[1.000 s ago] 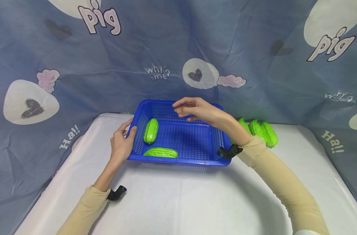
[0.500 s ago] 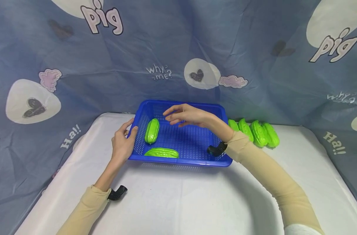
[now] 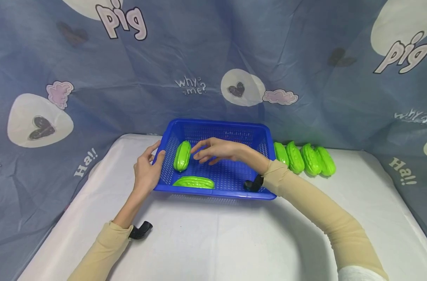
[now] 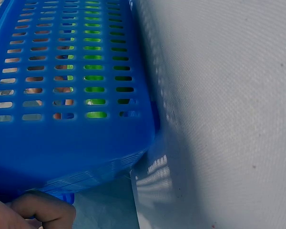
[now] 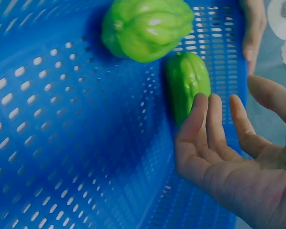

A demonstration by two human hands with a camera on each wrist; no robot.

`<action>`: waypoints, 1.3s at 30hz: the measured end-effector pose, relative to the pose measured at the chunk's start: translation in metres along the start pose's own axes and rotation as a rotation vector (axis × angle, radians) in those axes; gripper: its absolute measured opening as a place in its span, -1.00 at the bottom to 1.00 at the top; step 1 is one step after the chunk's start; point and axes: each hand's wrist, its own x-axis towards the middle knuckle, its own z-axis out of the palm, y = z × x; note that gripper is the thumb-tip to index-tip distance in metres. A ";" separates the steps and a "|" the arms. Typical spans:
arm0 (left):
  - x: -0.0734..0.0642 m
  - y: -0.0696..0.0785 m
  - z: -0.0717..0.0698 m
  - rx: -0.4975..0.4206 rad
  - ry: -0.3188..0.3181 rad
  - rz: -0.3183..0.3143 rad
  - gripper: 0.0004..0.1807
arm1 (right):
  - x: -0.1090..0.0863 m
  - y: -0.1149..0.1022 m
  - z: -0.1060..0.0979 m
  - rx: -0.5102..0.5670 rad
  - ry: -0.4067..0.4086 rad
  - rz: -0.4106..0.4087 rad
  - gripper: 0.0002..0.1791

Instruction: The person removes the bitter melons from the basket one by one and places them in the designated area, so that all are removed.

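My left hand holds the left rim of a blue perforated plastic basket, its thumb on the near side of that rim. Inside lie two glossy green ribbed gourds, looking like bitter melons. One gourd lies lengthwise along the left wall; the other gourd lies crosswise by the front wall, partly hidden by the rim. My right hand reaches into the basket, fingers loosely bent and holding nothing. In the right wrist view its fingertips overlap the left-wall gourd.
Several more green gourds stand in a row on the white-covered table, right of the basket. A blue printed cloth hangs behind the table. Black wrist cameras sit on both forearms.
My right hand has moved down and left into the basket, toward the left-wall gourd. The row of gourds at the right is less covered by the arm. My left hand stays on the rim.
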 end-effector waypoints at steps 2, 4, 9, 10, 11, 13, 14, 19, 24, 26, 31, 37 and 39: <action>0.000 0.001 0.000 0.000 0.001 -0.001 -0.46 | 0.002 0.001 0.002 -0.003 -0.013 0.006 -0.43; 0.000 0.001 0.000 0.001 0.002 -0.003 -0.46 | 0.003 0.002 0.004 -0.005 -0.026 0.013 -0.44; 0.000 0.002 0.000 0.005 0.006 -0.008 -0.47 | 0.009 0.006 0.010 -0.033 -0.059 0.043 -0.46; 0.000 0.002 0.000 0.007 0.006 -0.007 -0.47 | 0.009 0.007 0.011 -0.041 -0.066 0.052 -0.47; 0.000 0.002 0.000 0.008 0.006 -0.007 -0.47 | 0.010 0.007 0.012 -0.048 -0.073 0.060 -0.47; 0.000 0.002 0.001 0.008 0.006 -0.008 -0.47 | 0.011 0.008 0.014 -0.059 -0.085 0.073 -0.48; 0.000 0.001 0.001 0.008 0.006 -0.008 -0.47 | 0.012 0.008 0.016 -0.065 -0.090 0.081 -0.48; 0.000 0.001 0.000 0.007 0.009 -0.002 -0.47 | 0.014 0.009 0.020 -0.102 -0.140 0.105 -0.48; 0.000 0.002 0.000 0.008 0.009 -0.002 -0.47 | 0.015 0.011 0.023 -0.160 -0.206 0.122 -0.49; 0.000 0.002 0.000 0.010 0.008 -0.003 -0.47 | 0.015 0.012 0.023 -0.177 -0.224 0.121 -0.50; 0.000 0.002 0.000 0.014 0.010 -0.007 -0.47 | 0.014 0.013 0.024 -0.186 -0.237 0.116 -0.50; 0.000 0.002 0.000 0.015 0.014 -0.002 -0.47 | 0.016 0.013 0.024 -0.191 -0.240 0.121 -0.45; 0.000 0.002 0.001 0.015 0.015 0.001 -0.47 | 0.016 0.013 0.024 -0.193 -0.243 0.122 -0.44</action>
